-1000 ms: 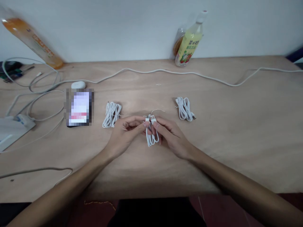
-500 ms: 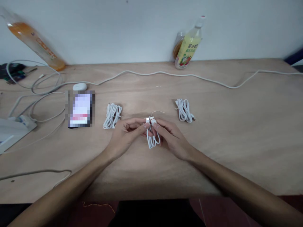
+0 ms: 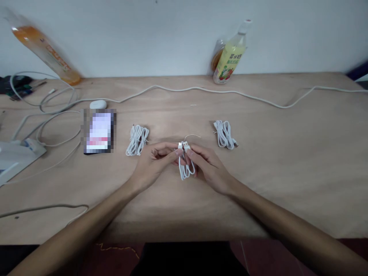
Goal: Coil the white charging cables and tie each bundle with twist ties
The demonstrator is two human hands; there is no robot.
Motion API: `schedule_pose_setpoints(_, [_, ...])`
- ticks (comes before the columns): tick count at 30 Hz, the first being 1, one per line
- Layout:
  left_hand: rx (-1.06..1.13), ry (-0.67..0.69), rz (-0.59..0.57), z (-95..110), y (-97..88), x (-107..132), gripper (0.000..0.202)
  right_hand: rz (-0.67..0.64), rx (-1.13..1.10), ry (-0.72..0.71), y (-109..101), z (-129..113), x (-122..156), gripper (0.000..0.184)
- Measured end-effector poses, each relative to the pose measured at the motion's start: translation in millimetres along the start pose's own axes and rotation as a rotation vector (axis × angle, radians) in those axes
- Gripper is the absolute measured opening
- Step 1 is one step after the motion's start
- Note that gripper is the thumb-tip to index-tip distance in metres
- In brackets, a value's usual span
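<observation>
A looped white USB cable (image 3: 186, 171) is held between both hands over the middle of the table, its two connectors side by side at the top. My left hand (image 3: 156, 163) pinches the left connector between thumb and fingers. The right connector, a USB plug (image 3: 186, 146), is pinched by my right hand (image 3: 209, 165). A thin white tie (image 3: 192, 135) sticks out just above the plugs. Beyond my left hand lies a coiled white cable (image 3: 138, 140), tied in a bundle. Another tied cable bundle (image 3: 224, 134) rests beyond my right hand.
A phone (image 3: 99, 132) and a white earbud case (image 3: 98, 104) lie left. A long white cord (image 3: 201, 89) crosses the table's back. An orange drink bottle (image 3: 47, 55) and a yellow drink bottle (image 3: 231, 55) stand by the wall. A white power strip (image 3: 23, 157) sits at far left.
The view has shifted very slightly. Both hands keep the same pinch on the cable connectors, and nothing on the table has visibly moved.
</observation>
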State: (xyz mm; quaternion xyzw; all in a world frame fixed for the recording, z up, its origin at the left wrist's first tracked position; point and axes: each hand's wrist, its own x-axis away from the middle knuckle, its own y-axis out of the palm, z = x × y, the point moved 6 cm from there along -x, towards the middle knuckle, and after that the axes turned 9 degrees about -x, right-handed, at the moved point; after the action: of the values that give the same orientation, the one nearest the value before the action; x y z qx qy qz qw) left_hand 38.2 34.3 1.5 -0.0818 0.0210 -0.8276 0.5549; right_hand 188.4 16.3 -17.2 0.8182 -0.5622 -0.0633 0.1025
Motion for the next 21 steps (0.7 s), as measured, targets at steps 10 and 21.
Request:
schedule_pose_setpoints(10, [0.087, 0.019, -0.033, 2.0, 1.4, -1.3, 0.017, 0.016, 0.001, 0.003, -1.5, 2.4, 0.0, 0.044])
schedule_pose_setpoints(21, [0.105, 0.03, -0.039, 2.0, 2.2, -2.6, 0.014, 0.008, 0.012, 0.038, -1.8, 4.9, 0.9, 0.046])
